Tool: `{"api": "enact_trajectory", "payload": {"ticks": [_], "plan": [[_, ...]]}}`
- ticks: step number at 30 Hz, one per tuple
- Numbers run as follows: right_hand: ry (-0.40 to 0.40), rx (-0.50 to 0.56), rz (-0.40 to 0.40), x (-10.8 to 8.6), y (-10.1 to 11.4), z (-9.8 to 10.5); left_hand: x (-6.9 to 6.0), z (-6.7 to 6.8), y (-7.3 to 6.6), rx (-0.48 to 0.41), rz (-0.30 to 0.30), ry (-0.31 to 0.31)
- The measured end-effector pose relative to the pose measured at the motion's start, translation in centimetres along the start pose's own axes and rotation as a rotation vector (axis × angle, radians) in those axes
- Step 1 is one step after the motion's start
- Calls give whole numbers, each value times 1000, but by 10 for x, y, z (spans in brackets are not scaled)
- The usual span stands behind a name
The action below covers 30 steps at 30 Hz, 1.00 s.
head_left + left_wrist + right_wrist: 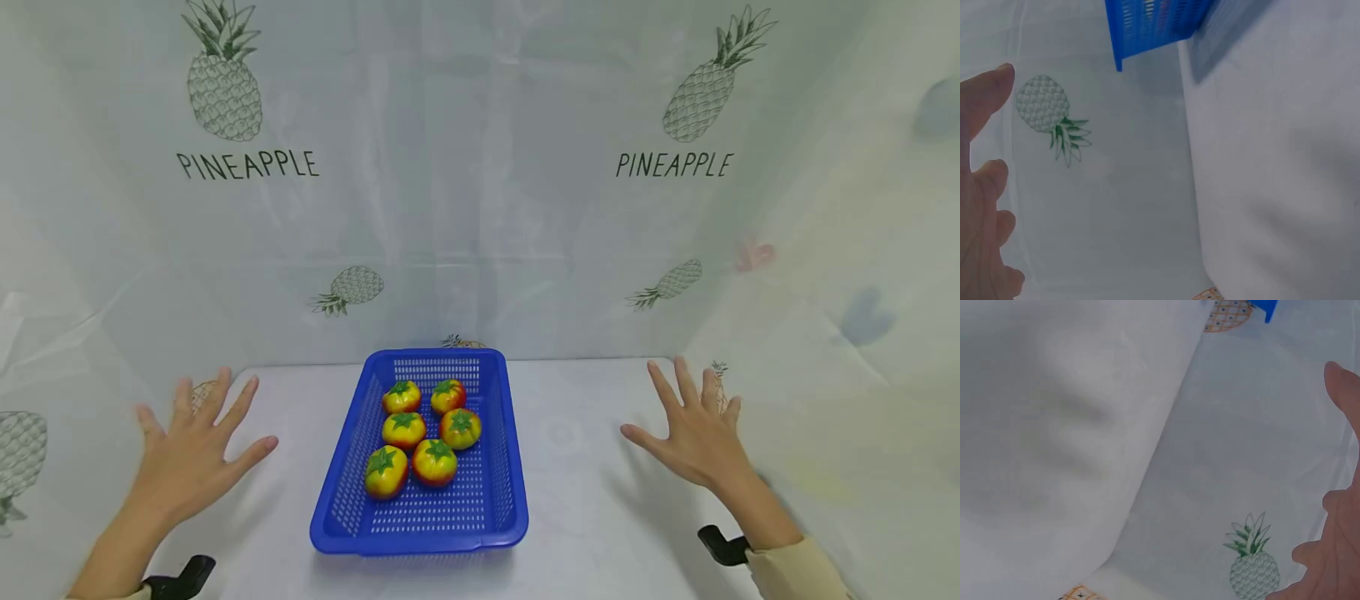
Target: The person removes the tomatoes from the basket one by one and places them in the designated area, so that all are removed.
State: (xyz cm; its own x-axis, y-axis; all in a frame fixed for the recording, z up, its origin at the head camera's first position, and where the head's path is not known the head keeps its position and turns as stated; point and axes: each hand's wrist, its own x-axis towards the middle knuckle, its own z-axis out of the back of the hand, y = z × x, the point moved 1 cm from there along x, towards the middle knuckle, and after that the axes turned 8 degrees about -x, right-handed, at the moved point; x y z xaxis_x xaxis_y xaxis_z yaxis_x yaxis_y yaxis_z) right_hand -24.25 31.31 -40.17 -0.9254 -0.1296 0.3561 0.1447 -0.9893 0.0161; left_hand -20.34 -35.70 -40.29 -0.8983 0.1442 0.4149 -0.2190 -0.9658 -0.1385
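Left hand [189, 467] and right hand [699, 437]: fingers spread wide, empty — between them, the basket [420, 543] seems light, stiff; grip its rim [515, 467].

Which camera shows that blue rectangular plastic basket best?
The head view: the blue rectangular plastic basket shows whole, from above. The left wrist view catches a cropped section; the right wrist view, just a tip.
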Motion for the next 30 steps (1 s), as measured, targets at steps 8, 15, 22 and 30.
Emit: {"api": "enact_trajectory", "payload": {"ticks": [8, 15, 22, 30], "plan": [[28, 34, 34, 22, 18, 9, 4, -1, -14, -115, -15, -2], [24, 63, 73, 46, 37, 15, 5, -5, -28, -266, -12, 4], [10, 78, 127, 71, 57, 17, 3, -11, -41, -480, 64, 70], [10, 122, 174, 90, 85, 18, 1, -18, -55, -584, 140, 136]]}}
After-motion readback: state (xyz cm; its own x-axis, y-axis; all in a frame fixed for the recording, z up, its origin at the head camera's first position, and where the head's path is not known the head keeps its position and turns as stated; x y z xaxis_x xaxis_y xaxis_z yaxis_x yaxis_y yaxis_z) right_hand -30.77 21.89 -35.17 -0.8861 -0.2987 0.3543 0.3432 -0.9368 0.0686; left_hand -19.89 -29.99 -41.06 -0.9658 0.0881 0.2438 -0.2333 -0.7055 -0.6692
